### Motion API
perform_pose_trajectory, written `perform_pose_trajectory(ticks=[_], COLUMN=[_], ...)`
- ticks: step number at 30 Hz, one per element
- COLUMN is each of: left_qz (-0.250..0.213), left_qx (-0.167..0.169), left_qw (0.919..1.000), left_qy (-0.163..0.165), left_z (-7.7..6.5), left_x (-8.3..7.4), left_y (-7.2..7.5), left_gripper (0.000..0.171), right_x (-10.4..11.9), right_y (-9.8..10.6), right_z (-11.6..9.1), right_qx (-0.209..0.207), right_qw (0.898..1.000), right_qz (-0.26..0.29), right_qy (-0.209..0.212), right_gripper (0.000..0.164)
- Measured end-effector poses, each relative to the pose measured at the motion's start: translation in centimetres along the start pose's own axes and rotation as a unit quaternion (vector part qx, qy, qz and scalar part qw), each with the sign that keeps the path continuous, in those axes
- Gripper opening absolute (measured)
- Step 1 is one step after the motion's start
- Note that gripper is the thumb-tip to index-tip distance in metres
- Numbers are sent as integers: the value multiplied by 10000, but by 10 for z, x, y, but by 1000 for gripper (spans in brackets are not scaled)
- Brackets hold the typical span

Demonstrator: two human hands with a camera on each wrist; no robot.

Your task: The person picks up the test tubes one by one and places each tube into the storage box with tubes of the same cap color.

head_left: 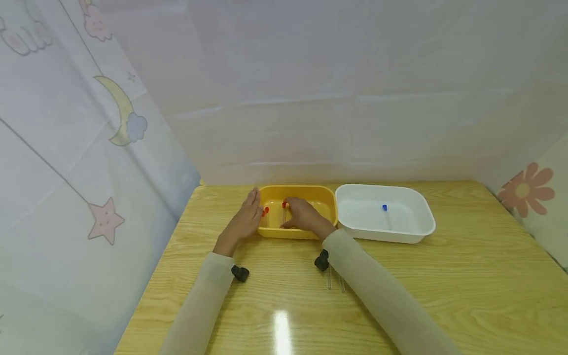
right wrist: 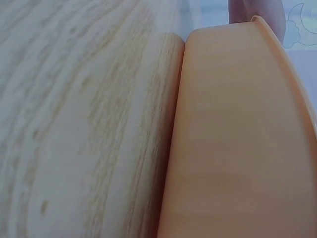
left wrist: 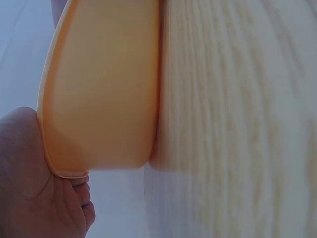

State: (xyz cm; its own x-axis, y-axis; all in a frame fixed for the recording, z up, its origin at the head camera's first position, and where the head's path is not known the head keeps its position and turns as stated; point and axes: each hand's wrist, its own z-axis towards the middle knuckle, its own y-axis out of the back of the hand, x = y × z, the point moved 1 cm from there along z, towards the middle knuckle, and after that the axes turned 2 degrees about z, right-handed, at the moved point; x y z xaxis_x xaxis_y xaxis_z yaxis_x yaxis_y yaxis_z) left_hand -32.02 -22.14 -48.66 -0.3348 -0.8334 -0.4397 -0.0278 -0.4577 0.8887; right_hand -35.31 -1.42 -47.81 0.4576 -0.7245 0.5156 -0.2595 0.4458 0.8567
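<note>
My left hand rests against the left rim of a yellow plastic bin, its fingers extended. In the left wrist view the same hand lies at the bin's rim corner. Reaching into the bin, my right hand holds a clear test tube with a red cap, fingers near the cap and thumb near the lower end. Other red caps show at the bin's left side. The right wrist view shows mostly the bin's outer wall; the right fingers are out of sight there.
To the right of the yellow bin stands a white bin, with a blue-capped test tube inside. Two clear tubes lie on the wooden table, partly hidden by the right forearm. A pale cloth hangs behind the table.
</note>
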Motion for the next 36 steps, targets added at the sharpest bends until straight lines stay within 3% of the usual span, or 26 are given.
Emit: perform_pose_trajectory(ticks=[23,36], left_qz=[-66,118], left_qx=[-14,52], left_qw=[10000,9999], left_qy=[-33,8], left_z=[1,-1], left_x=[-2,-1], left_y=[1,1], left_gripper=[60,61], right_x=[0,3], right_y=[4,9], right_z=[1,-3], right_qx=[101,184], right_qw=[9997,9989], right_qz=[157,193], right_qy=[-164,-383], right_gripper=[85,89])
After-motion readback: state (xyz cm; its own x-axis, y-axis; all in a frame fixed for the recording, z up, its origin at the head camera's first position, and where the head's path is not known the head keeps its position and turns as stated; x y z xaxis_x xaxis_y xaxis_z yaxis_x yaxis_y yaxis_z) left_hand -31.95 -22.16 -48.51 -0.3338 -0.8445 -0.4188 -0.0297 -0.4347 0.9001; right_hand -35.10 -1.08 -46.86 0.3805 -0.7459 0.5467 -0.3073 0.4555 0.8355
